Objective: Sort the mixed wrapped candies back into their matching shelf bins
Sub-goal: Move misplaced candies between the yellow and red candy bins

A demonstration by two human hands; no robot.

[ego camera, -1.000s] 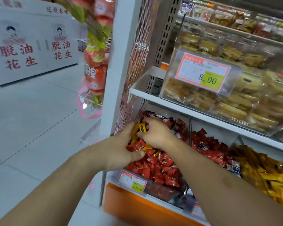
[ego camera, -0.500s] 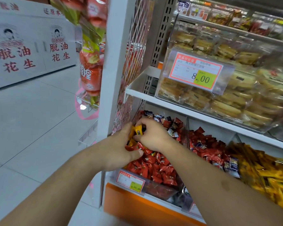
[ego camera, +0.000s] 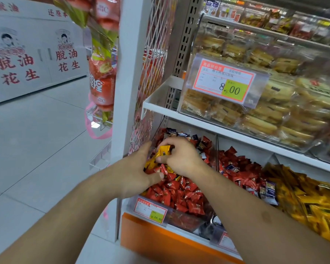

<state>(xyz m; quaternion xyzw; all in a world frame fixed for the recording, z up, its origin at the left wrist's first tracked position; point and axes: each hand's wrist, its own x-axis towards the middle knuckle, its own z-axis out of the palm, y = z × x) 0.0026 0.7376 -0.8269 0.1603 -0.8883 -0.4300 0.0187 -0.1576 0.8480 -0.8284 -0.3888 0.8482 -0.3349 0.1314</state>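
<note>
Two hands: both are down in the leftmost bin (ego camera: 187, 223), the one piled with red candies (ego camera: 181, 195).
Right hand (ego camera: 181, 159): thumb and curled fingers pinch one yellow candy (ego camera: 164, 151), lifted just above the red pile.
Left hand (ego camera: 135, 174): curled around a small bunch of yellow wrappers (ego camera: 151, 163), thumb stretched across the reds, holding the strays collected so far.
Candy's long axis: tilted, its upper end far and right, its lower end near and left, pointing into the left palm.
Key relation: the matching yellow bin (ego camera: 311, 202) lies well to the right, two compartments over, past the middle bin (ego camera: 238, 168) of reds and a few dark blue pieces.
Nearer hand: the right arm is on that side, so it looks better placed to carry across; the left would have to cross over.
Judgement: picking is midway, and more yellow pieces show among the reds beneath the hands.
Above: a price tag (ego camera: 225, 80) fronts a clear box of pastries.
</note>
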